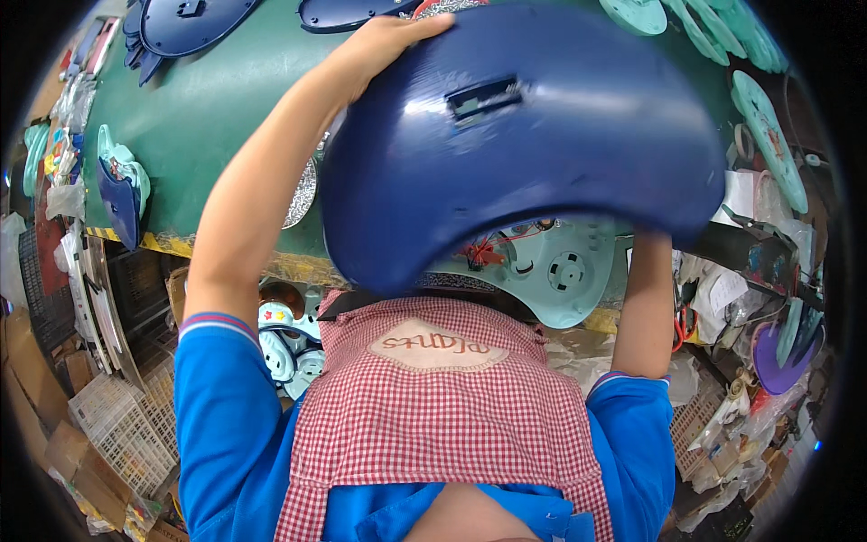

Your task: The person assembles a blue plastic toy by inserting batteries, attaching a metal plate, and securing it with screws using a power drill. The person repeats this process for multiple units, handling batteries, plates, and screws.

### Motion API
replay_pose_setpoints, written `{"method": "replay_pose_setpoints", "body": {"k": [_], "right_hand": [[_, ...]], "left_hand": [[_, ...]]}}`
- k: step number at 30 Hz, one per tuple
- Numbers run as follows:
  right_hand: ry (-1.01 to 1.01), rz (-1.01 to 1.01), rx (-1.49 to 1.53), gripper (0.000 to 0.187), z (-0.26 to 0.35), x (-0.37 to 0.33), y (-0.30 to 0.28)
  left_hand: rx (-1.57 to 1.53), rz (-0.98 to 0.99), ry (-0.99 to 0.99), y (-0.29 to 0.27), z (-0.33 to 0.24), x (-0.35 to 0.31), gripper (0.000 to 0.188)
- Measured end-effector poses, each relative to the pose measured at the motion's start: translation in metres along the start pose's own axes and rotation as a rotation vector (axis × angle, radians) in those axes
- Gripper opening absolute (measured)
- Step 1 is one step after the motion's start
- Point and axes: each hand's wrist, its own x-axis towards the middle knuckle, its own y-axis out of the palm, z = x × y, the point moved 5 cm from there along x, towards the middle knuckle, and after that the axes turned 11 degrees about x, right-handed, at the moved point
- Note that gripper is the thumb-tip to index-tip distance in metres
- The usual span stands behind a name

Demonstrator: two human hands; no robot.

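A big dark blue curved plastic shell (pixel 578 135) with a rectangular slot is held up over the workbench. My left hand (pixel 411 34) grips its far left edge, thumb lying along the rim. The right forearm reaches under the shell's near right side, and the shell hides that hand. Beneath the shell, at the bench edge, lies a light green plastic shell (pixel 569 271), its inside facing up. Red wires (pixel 488 253) show inside it. A silvery speckled round piece (pixel 301 194) sits beside my left forearm.
More dark blue shells (pixel 194 23) and light green parts (pixel 637 14) lie along the bench's far side. A small blue and green piece (pixel 122 194) stands at the left edge. White plastic crates (pixel 126 425) are at lower left; a purple round part (pixel 786 357) is at right.
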Motion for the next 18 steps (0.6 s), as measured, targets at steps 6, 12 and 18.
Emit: {"method": "replay_pose_setpoints", "body": {"k": [6, 12, 18], "right_hand": [[0.408, 0.172, -0.563, 0.033, 0.026, 0.067, -0.006], [0.395, -0.235, 0.383, 0.032, 0.069, 0.084, -0.024], [0.512, 0.136, 0.824, 0.025, 0.171, 0.091, 0.074]], "left_hand": [[0.835, -0.338, 0.397, -0.001, -0.047, 0.011, 0.053], [1.111, -0.302, 0.86, 0.058, -0.008, -0.111, 0.055], [0.931, -0.485, 0.793, 0.088, 0.02, -0.163, 0.047]]}}
